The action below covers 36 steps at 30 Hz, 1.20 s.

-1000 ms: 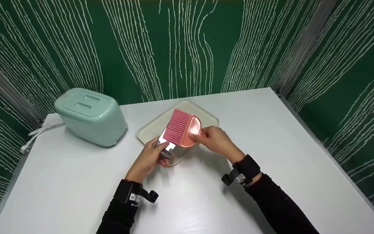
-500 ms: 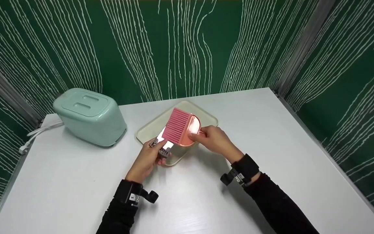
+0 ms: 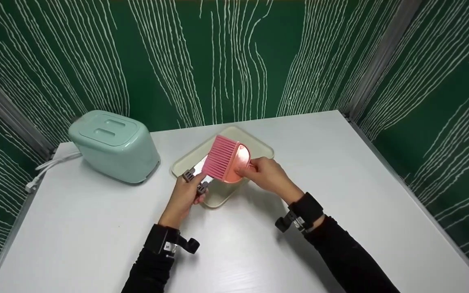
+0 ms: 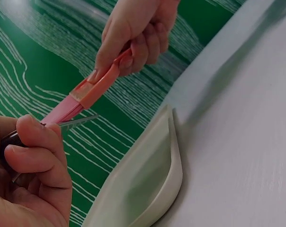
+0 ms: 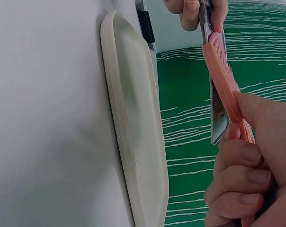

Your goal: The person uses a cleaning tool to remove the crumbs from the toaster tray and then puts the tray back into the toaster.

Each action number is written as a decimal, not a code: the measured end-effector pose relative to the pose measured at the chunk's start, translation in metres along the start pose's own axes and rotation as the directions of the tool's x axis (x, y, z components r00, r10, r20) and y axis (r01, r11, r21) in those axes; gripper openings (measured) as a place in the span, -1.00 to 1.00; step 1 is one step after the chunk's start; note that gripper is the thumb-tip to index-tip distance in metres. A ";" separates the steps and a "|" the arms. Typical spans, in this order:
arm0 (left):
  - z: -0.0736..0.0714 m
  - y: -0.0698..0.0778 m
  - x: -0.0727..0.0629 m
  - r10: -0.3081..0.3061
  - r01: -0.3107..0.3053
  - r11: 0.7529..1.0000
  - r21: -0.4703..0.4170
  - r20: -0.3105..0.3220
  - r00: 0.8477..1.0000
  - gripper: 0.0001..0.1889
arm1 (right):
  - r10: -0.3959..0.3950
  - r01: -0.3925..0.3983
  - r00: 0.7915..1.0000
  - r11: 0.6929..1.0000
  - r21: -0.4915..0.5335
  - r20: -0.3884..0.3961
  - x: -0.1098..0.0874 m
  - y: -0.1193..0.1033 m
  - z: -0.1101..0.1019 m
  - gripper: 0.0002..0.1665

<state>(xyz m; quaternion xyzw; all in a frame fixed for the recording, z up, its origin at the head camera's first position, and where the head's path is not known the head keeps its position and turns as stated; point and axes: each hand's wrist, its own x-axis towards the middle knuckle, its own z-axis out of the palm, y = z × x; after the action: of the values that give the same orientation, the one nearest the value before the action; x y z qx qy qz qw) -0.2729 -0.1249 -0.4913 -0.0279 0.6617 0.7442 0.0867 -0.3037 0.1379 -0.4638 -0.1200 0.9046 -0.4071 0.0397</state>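
Hands [image 3: 182, 192] [image 3: 270, 176] grip brush [image 3: 221, 158] and metal tool [image 3: 200, 164] above cream tray [image 3: 220, 196].

Light from above glares on the pink-orange brush [image 3: 228, 161] and worktop [image 3: 234, 256], casting soft shadows; wrist views look dimmer.

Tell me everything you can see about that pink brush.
The brush has ridged pink bristles and a glossy orange body, rounded behind, plastic by the look. The right hand grips it there, holding it above the cream tray, bristles toward the left hand. The bristles lie close along a shiny metal blade; whether they touch is unclear.
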 end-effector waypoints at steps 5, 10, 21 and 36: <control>0.000 0.003 0.002 0.019 -0.019 1.000 0.009 -0.005 1.000 -0.74 | -0.004 0.004 1.000 1.000 -0.007 0.007 0.002 -0.004 0.000 -0.46; -0.001 0.005 0.004 0.040 -0.040 0.999 0.032 -0.009 0.999 -0.72 | 0.014 -0.013 1.000 1.000 -0.022 0.006 0.006 -0.006 0.001 -0.49; 0.001 0.007 0.006 0.064 -0.059 0.990 0.125 -0.034 0.997 -0.61 | 0.005 -0.009 0.999 0.996 -0.093 -0.048 0.010 -0.002 0.008 -0.52; 0.005 0.014 0.011 0.120 -0.109 0.974 0.197 -0.044 0.992 -0.57 | 0.025 -0.036 0.998 0.985 -0.171 -0.065 0.018 -0.001 0.005 -0.49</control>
<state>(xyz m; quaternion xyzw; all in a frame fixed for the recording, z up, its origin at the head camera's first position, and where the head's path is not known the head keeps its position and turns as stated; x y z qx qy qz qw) -0.2854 -0.1205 -0.4787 -0.0018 0.7336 0.6790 0.0275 -0.3201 0.1293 -0.4663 -0.0963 0.9388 -0.3306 0.0072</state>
